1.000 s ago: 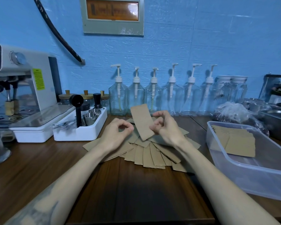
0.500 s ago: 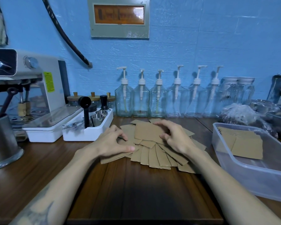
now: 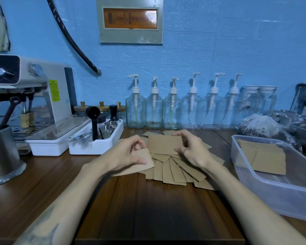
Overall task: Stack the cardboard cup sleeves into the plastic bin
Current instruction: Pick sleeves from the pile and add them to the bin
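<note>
Several flat brown cardboard cup sleeves (image 3: 173, 171) lie fanned out on the wooden counter in front of me. My right hand (image 3: 193, 149) pinches one sleeve (image 3: 163, 144) by its right edge, holding it flat just above the pile. My left hand (image 3: 126, 155) rests on the pile's left side, thumb pressing on another sleeve (image 3: 148, 159), fingers curled. A clear plastic bin (image 3: 272, 188) stands at the right, with a few sleeves (image 3: 265, 159) lying flat inside it.
A white tool tray (image 3: 95, 144) and an espresso machine (image 3: 34, 103) stand at the left, with a steel jug (image 3: 2, 154) at the far left. Pump bottles (image 3: 173, 110) line the blue wall. A plastic bag (image 3: 261, 126) and metal trays sit behind the bin.
The sleeve in my right hand has come down from standing upright to lying flat over the pile. My left hand has dropped onto the pile's left side.
</note>
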`<state>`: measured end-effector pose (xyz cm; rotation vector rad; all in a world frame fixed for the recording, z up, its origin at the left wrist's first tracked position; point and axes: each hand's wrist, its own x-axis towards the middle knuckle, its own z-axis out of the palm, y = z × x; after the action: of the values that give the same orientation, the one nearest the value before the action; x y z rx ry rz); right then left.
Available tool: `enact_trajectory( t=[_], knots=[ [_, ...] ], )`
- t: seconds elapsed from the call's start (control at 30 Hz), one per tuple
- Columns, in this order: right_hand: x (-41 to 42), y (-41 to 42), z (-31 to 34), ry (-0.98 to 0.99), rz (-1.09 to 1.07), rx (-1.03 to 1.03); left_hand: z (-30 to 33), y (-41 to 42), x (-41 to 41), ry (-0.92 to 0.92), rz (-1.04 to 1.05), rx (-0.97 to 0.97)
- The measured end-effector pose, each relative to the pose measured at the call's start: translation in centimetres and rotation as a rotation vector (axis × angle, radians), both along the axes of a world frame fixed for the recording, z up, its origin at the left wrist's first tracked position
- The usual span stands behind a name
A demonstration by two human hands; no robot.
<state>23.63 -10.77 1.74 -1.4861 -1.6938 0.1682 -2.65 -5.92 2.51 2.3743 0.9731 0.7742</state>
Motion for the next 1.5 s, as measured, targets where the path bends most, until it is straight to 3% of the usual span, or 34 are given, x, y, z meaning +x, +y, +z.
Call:
enact_trajectory(
  t=[0.13,0.27,0.37,0.53,0.67,0.83,1.0,1.13,1.23,1.5],
  knots=[
    [-0.7,-0.4,0.3,0.027,0.071,-0.007,0.6,0.3,0.2,-0.192,-0.006,0.063],
    [-1.6,-0.8,0.7,0.048,0.172,-0.093,0.6,0.3,1.4,-0.240,-0.006,0.182],
    [-2.0,-0.9,0.8,0.008,0.235,-0.151,0.5,0.4,2.6,-0.210,-0.001,0.250],
    [-1.9,-1.3,0.9,0.075,0.277,-0.179,0.1,0.8,3.2,-0.014,0.124,0.496],
    [-2.0,-1.3,0.9,0.063,0.258,-0.169,-0.5,1.3,1.4,0.031,0.354,0.373],
    [-2.3,-1.3,0.9,0.023,0.228,-0.181,-1.3,1.3,0.4,-0.175,0.248,0.040],
    [-2.5,-1.3,0.8,0.097,0.259,-0.192,-1.2,0.6,2.1,-0.243,0.146,0.080],
    [-3.0,-0.8,0.4,-0.011,0.237,-0.131,-1.4,0.4,2.9,-0.306,0.090,0.110],
    [-3.0,-0.5,0.1,-0.071,0.234,-0.097,-1.5,0.6,2.8,-0.283,0.100,0.086],
    [-2.9,-0.4,0.3,0.004,0.220,-0.091,-1.0,0.8,2.3,-0.256,0.111,0.100]
  ],
)
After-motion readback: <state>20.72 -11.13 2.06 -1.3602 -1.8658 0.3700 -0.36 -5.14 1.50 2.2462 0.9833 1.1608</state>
